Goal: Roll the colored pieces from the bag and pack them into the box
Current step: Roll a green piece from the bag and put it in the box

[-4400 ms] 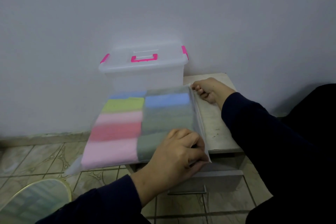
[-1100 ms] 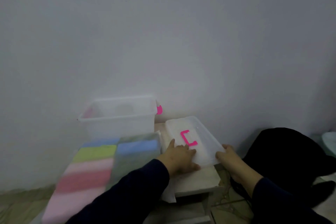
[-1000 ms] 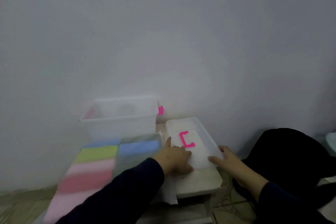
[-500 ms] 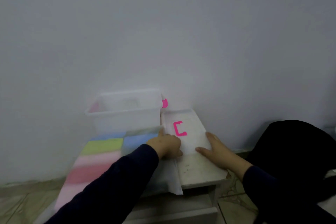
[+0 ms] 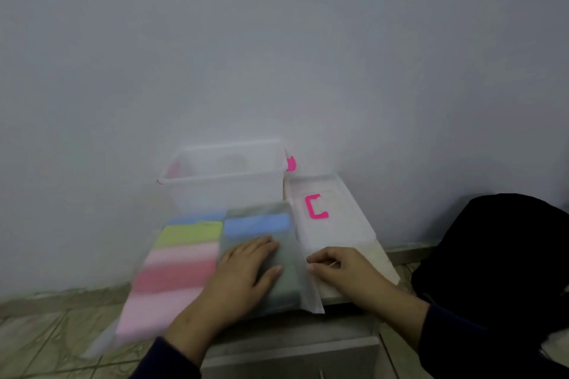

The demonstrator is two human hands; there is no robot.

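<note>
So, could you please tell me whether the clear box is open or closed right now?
Open. The box has no lid on its rim, and the lid with its pink handle lies flat on the table to its right.

In front of me a plain pale wall [image 5: 277, 40] fills most of what I see, bare and evenly grey-white. It meets the floor [image 5: 40, 338] along a light skirting strip [image 5: 61, 298] low on my left. The floor is tiled in a pale, marbled beige-green with darker grout lines. The small white counter [image 5: 378, 258] stands against the wall, its top scuffed and faintly stained, with a grey drawer front [image 5: 292, 351] below its near edge. To my right sits a large black shape [image 5: 492, 271], soft-looking, too dark to make out further.
</note>
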